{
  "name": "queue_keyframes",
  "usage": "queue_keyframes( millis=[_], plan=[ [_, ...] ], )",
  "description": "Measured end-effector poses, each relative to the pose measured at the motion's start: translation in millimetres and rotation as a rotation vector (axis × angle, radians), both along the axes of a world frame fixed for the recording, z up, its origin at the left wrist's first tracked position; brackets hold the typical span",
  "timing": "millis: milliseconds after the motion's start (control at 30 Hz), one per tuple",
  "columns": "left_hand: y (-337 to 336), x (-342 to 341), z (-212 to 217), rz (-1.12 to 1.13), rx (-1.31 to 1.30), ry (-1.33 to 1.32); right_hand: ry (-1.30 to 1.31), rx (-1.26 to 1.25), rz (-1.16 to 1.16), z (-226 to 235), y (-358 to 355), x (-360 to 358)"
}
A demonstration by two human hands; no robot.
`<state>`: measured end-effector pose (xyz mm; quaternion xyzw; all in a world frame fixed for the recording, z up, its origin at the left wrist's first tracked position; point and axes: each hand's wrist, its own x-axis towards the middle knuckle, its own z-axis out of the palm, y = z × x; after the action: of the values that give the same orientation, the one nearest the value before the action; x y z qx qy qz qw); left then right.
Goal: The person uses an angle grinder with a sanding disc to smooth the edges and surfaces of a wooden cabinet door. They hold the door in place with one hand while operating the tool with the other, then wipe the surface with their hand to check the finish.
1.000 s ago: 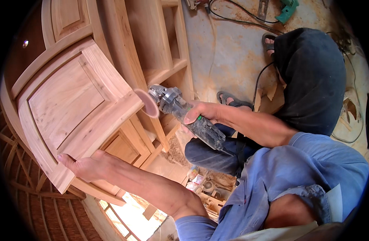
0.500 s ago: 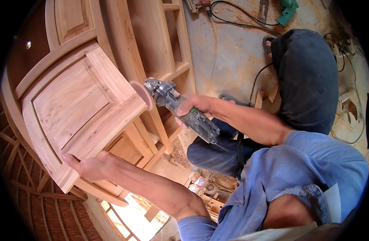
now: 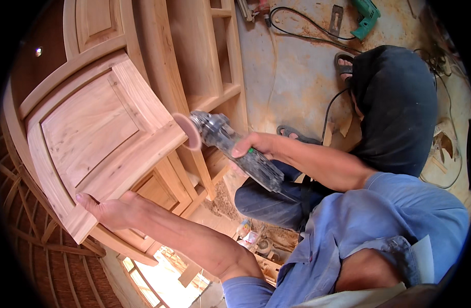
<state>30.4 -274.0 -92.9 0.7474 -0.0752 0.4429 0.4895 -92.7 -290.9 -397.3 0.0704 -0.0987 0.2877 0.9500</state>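
My right hand (image 3: pixel 255 149) is wrapped round the dusty grey body of an angle grinder (image 3: pixel 220 134). A round, reddish-brown sanding disc (image 3: pixel 188 132) on its head stands at the end edge of a panelled wooden cabinet door (image 3: pixel 89 133); whether it touches the wood I cannot tell. The door is pale, unpainted wood with a raised centre panel and an arched frame. At its near corner my left hand (image 3: pixel 109 210) grips the edge, thumb on the upper face, the other fingers mostly hidden beneath.
Behind the door stands an unfinished wooden cabinet (image 3: pixel 194 56) with open shelves. A green power tool (image 3: pixel 366 19) and its cord lie on the dusty concrete floor (image 3: pixel 302 77). Tools and scraps (image 3: pixel 263 244) lie near my knee. A woven wall (image 3: pixel 66 277) rises at lower left.
The grinder and my right hand have shifted slightly down and right, and the disc shows more of its face. My left hand keeps its hold; the view has shifted a little.
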Motion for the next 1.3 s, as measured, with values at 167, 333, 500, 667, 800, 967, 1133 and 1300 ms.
queue_keyframes(
  millis=[167, 333, 500, 667, 800, 967, 1133, 1300],
  plan=[
    [-1, 0, 0, 0.042, 0.001, 0.013, 0.022, -0.013, -0.062, -1, -10, 29],
    [0, -4, 0, 0.043, -0.005, 0.034, -0.008, -0.008, -0.009, 2, 9, -11],
    [-13, -15, -3, 0.072, 0.013, 0.117, 0.045, -0.153, 0.056, -9, 16, -40],
    [34, -3, 18, 0.44, 0.116, 0.195, 0.238, -0.182, 0.104, -35, 26, -50],
    [95, 44, 20, 0.423, 0.362, 0.32, 0.304, -0.189, 0.08, -59, 24, -44],
    [135, 71, 34, 0.39, 0.437, 0.484, 0.269, -0.193, 0.037, -63, 21, -34],
    [142, 71, 35, 0.391, 0.42, 0.48, 0.3, -0.207, 0.024, -65, 23, -32],
    [158, 80, 30, 0.329, 0.349, 0.425, 0.317, -0.216, 0.033, -68, 23, -32]
  ],
)
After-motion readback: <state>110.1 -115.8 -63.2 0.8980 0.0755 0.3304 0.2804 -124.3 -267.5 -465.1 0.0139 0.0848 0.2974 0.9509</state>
